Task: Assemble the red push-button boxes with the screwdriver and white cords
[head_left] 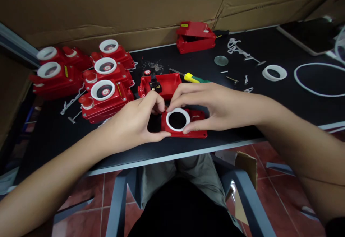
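A flat red cover (199,134) lies on the black table in front of me, with a white ring (169,121) around the dark round opening in it. My left hand (140,118) grips the cover's left edge, thumb at the near corner and fingers curled at the far one. Thumb and fingers of my right hand (215,102) close around the ring from the right. Just behind my hands sits an open red housing (172,83) with a black switch part (154,84) inside. A yellow and green screwdriver (192,78) lies beside that housing, its handle partly behind my right hand.
Several red boxes (107,109) with white rings stand at the left. Another red box (196,45), lid ajar, is at the back. To the right lie a glass disc (221,60), a loose white ring (275,80), screws (231,79), a white loop (296,80) and a tablet-like panel (309,36).
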`<state>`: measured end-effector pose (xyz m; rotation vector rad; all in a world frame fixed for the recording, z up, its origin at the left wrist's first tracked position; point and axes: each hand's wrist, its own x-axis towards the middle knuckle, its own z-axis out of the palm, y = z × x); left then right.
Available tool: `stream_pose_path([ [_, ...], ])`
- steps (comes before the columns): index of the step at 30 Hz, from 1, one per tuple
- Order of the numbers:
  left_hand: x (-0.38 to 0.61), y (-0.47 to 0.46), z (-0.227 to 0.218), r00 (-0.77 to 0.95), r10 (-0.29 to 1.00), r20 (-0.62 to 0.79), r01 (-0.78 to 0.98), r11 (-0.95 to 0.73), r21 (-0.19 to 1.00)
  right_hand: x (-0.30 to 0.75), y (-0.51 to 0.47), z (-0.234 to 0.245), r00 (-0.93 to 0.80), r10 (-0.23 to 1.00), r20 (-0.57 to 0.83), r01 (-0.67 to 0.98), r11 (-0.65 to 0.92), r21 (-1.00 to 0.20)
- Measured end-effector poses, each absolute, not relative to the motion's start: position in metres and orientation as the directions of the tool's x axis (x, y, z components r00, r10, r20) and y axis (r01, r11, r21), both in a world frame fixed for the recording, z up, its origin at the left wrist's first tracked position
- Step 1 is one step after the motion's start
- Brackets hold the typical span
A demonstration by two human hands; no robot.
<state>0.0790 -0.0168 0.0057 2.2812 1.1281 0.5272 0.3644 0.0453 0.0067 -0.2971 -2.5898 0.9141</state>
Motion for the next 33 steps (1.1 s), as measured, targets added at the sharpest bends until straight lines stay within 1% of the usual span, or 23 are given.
stream_pose_path([
  [3,0.080,-0.017,0.004,0.576,0.808,0.126,0.591,-0.517,0.619,0.361,0.039,0.004,-0.879,0.361,0.310,0.132,0.812,-0.569],
  [6,0.082,-0.017,0.003,0.570,0.809,0.141,0.583,-0.519,0.625,0.357,0.035,0.001,-0.856,0.408,0.318,0.177,0.808,-0.561],
  [8,0.082,-0.017,0.004,0.568,0.808,0.155,0.563,-0.519,0.644,0.357,0.035,0.001,-0.837,0.452,0.308,0.202,0.778,-0.595],
  [10,0.082,-0.016,0.006,0.563,0.806,0.180,0.506,-0.509,0.696,0.360,0.038,0.002,-0.824,0.485,0.293,0.201,0.734,-0.649],
  [14,0.079,-0.013,0.010,0.521,0.819,0.242,0.358,-0.467,0.809,0.367,0.046,0.010,-0.843,0.483,0.238,0.142,0.625,-0.768],
  [17,0.077,-0.010,0.012,0.495,0.826,0.271,0.324,-0.465,0.824,0.368,0.047,0.014,-0.841,0.499,0.210,0.110,0.537,-0.836],
  [21,0.076,-0.009,0.011,0.479,0.844,0.239,0.326,-0.424,0.845,0.365,0.043,0.014,-0.817,0.560,0.140,0.059,0.324,-0.944],
  [24,0.076,-0.008,0.009,0.473,0.853,0.221,0.327,-0.403,0.855,0.361,0.042,0.010,-0.800,0.590,0.104,0.025,0.205,-0.978],
  [28,0.077,-0.009,0.008,0.481,0.853,0.200,0.337,-0.391,0.857,0.357,0.042,0.005,-0.798,0.600,0.056,0.009,0.105,-0.994],
  [30,0.077,-0.010,0.008,0.483,0.854,0.195,0.342,-0.389,0.856,0.356,0.043,0.004,-0.800,0.598,0.044,0.019,0.098,-0.995],
  [33,0.077,-0.010,0.008,0.480,0.856,0.191,0.365,-0.393,0.844,0.355,0.043,0.003,-0.797,0.600,0.068,0.019,0.138,-0.990],
])
